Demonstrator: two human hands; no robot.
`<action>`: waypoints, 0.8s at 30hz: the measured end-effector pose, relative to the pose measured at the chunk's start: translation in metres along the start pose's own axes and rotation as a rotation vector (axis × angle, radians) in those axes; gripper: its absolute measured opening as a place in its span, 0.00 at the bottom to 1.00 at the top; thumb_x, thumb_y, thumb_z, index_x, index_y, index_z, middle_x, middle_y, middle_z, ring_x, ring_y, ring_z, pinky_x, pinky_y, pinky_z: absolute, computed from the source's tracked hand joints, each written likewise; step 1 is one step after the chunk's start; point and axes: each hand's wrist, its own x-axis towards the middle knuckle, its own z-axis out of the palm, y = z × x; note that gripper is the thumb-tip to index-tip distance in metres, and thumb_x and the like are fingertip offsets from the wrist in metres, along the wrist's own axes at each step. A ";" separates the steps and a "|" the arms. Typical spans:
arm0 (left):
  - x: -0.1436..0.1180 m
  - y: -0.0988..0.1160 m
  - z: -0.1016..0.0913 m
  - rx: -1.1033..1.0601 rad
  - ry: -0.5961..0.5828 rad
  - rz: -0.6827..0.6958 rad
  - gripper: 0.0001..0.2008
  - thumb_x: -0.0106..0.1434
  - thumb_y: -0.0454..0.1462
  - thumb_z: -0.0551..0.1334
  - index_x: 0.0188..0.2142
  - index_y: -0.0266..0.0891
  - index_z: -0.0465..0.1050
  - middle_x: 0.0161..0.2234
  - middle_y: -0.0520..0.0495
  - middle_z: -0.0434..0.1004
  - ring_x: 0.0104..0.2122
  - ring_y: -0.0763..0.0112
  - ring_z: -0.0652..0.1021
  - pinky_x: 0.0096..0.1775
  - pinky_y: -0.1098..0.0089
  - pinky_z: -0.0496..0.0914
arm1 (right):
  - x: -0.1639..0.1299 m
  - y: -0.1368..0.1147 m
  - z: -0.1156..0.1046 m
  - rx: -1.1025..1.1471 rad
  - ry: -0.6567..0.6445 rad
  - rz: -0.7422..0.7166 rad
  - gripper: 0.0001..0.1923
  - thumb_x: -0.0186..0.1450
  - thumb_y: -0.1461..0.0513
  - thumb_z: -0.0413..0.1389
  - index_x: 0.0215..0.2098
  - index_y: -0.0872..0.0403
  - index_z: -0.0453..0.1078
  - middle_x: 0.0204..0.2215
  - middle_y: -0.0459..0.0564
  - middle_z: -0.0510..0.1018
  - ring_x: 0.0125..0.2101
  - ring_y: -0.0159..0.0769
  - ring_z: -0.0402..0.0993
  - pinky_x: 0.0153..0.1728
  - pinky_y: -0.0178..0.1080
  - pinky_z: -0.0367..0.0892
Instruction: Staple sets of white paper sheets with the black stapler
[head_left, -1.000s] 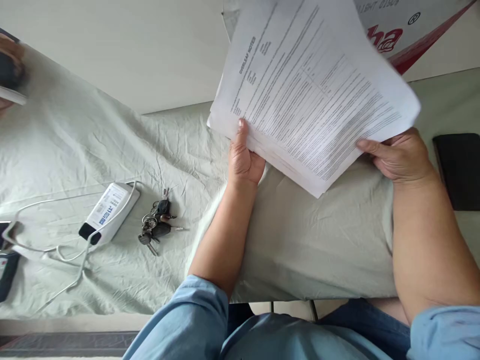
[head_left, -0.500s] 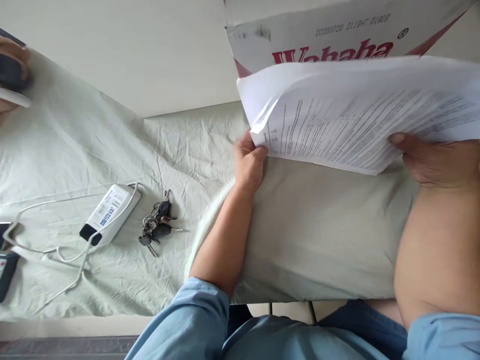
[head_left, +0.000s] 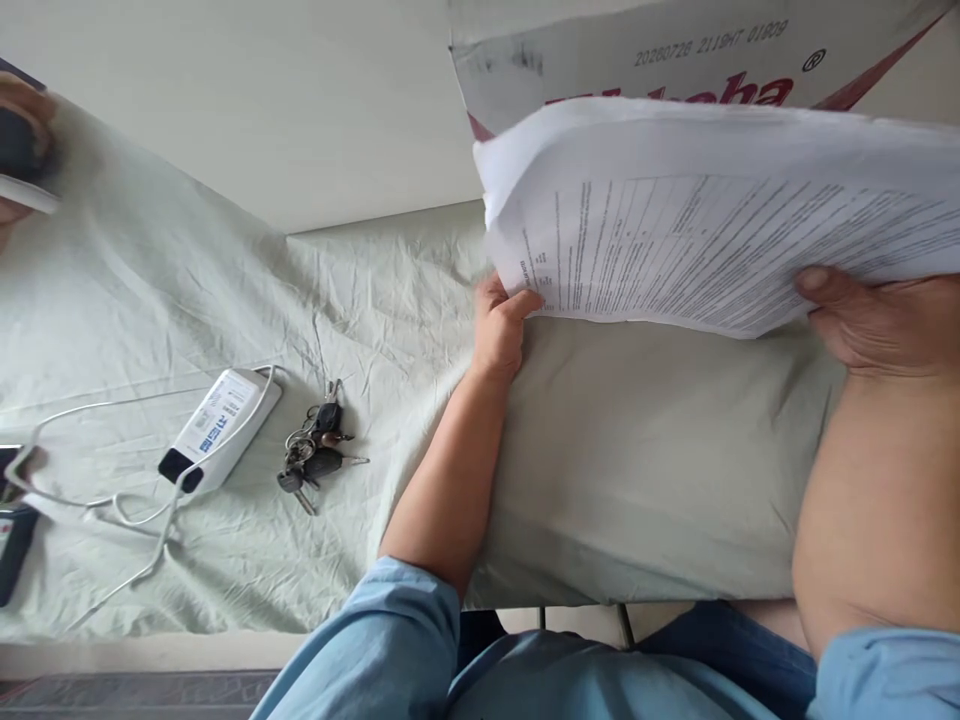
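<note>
Matt printed paper sheets (head_left: 720, 230), wrinkled cloth bedsheet (head_left: 187, 300), metal keys (head_left: 311, 455)

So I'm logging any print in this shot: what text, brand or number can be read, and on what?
"20200726 2119HT 01809" or close, with ®: cardboard box.
Red letters "...aha": same box, the rest hidden by the paper stack.
Stack's print: too small to read.
Label on white power adapter: blurred.

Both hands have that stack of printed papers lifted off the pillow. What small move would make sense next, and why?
Probably lower the papers flat onto the pillow. The left hand pinches only a corner and the right hand the near edge, so the sheets fan loosely; the pillow right beneath them is bare.
</note>
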 end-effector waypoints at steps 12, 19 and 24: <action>-0.003 0.003 0.001 -0.086 -0.201 -0.059 0.33 0.66 0.70 0.78 0.45 0.44 0.88 0.40 0.44 0.92 0.50 0.50 0.93 0.51 0.52 0.89 | -0.016 -0.022 -0.031 -0.169 -0.024 0.601 0.38 0.44 0.42 0.91 0.48 0.43 0.91 0.63 0.55 0.92 0.69 0.66 0.86 0.79 0.69 0.74; -0.016 0.037 0.002 -0.011 -0.575 -0.334 0.30 0.61 0.64 0.84 0.38 0.41 0.86 0.35 0.46 0.90 0.33 0.65 0.86 0.36 0.64 0.82 | -0.016 -0.012 -0.105 -0.294 -0.043 0.557 0.42 0.50 0.35 0.86 0.58 0.38 0.92 0.48 0.64 0.95 0.50 0.61 0.95 0.53 0.61 0.90; -0.022 0.051 0.004 0.171 -0.750 -0.335 0.26 0.65 0.60 0.82 0.39 0.39 0.88 0.37 0.44 0.90 0.34 0.62 0.87 0.36 0.63 0.82 | -0.024 -0.020 -0.059 -0.290 -0.242 0.562 0.40 0.56 0.35 0.84 0.62 0.38 0.91 0.48 0.54 0.95 0.48 0.48 0.94 0.48 0.45 0.90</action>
